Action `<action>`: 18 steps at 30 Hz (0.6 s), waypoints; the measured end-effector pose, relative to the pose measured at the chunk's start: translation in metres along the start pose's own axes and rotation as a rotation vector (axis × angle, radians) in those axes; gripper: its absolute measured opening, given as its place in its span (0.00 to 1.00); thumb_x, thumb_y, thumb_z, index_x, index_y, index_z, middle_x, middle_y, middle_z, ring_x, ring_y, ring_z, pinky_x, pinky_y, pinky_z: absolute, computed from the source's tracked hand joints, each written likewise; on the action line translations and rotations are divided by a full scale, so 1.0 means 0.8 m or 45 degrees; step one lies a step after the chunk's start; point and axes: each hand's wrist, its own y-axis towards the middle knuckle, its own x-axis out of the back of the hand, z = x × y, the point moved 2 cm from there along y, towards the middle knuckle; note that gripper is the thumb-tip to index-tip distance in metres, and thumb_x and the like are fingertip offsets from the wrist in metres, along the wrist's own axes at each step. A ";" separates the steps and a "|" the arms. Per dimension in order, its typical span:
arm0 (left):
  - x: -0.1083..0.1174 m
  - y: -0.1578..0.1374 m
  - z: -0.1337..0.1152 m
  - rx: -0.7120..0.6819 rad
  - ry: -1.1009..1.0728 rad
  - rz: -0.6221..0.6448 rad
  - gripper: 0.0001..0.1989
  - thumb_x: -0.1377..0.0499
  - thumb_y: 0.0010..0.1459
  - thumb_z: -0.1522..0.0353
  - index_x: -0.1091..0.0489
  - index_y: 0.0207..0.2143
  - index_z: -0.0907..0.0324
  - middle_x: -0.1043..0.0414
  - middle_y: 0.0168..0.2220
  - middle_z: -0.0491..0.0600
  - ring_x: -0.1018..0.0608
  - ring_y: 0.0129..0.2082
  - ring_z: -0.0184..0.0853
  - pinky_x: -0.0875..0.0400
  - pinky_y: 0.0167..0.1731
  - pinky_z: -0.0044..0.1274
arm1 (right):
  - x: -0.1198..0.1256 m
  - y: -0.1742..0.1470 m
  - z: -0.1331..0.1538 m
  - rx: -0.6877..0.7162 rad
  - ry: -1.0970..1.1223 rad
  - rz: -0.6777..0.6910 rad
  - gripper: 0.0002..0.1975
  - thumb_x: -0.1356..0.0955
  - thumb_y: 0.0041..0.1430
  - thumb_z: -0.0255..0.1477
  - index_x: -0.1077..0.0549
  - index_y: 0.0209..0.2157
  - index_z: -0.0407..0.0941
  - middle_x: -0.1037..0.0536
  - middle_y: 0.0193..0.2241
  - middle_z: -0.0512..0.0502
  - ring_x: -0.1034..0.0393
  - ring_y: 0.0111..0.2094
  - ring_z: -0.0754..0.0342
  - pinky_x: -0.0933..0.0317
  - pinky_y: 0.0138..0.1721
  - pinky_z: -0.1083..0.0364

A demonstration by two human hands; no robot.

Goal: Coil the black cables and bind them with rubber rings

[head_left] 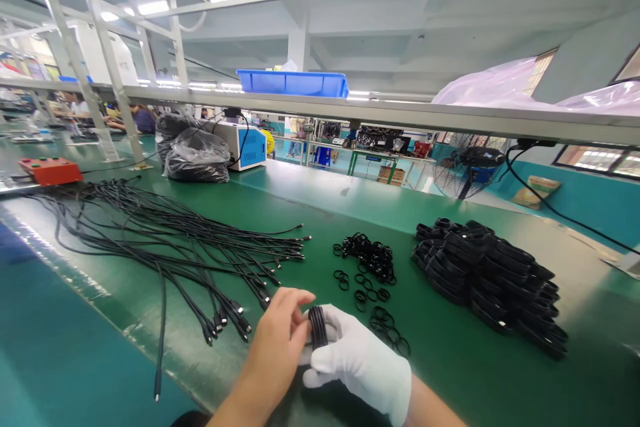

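Observation:
A coiled black cable [317,327] is held upright just above the green bench, its loops bunched together. My right hand [357,360], in a white glove, closes around the coil with thumb and fingers. From the other side my bare left hand [283,333] meets it, thumb and curled fingers pinched at the coil's left edge; its fingertips are partly hidden. Left of my hands, loose black cables [200,233] lie stretched out, plug ends towards me. Small black rubber rings [373,257] lie in a pile beyond my hands, with several strewn closer. On the right, finished-looking coiled cables [485,273] are heaped.
The green bench [300,197] has a worn front edge at left. Farther back stand a red button box [50,170], plastic-bagged goods [195,153] and a blue-and-white machine [247,145]. An overhead shelf [390,109] carries a blue tray [295,83]. A fan [467,167] stands behind the bench.

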 end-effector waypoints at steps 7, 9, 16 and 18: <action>-0.009 -0.006 0.003 -0.155 0.158 -0.139 0.14 0.49 0.51 0.77 0.27 0.34 0.56 0.30 0.29 0.46 0.27 0.29 0.33 0.32 0.31 0.22 | 0.002 0.010 -0.008 0.067 -0.013 0.063 0.30 0.24 0.25 0.17 0.29 0.37 0.39 0.25 0.33 0.47 0.31 0.35 0.52 0.36 0.29 0.58; -0.012 -0.004 0.009 -0.203 0.122 -0.174 0.15 0.50 0.50 0.77 0.26 0.33 0.55 0.30 0.28 0.45 0.27 0.27 0.32 0.33 0.28 0.21 | 0.003 0.007 -0.009 0.048 0.026 0.081 0.30 0.24 0.25 0.18 0.29 0.38 0.40 0.25 0.33 0.46 0.30 0.35 0.50 0.35 0.28 0.57; -0.012 0.003 0.022 -0.291 0.010 -0.223 0.15 0.50 0.50 0.78 0.25 0.29 0.57 0.29 0.25 0.45 0.26 0.26 0.30 0.33 0.26 0.20 | -0.009 0.000 -0.001 0.010 0.043 0.053 0.29 0.25 0.30 0.22 0.30 0.41 0.40 0.26 0.39 0.41 0.28 0.38 0.48 0.33 0.31 0.54; -0.011 0.006 0.022 -0.290 0.024 -0.227 0.15 0.50 0.50 0.78 0.25 0.29 0.57 0.29 0.26 0.45 0.25 0.27 0.31 0.32 0.28 0.20 | -0.013 0.001 0.003 0.035 0.030 0.043 0.29 0.25 0.29 0.20 0.30 0.39 0.40 0.26 0.39 0.42 0.29 0.40 0.49 0.34 0.33 0.55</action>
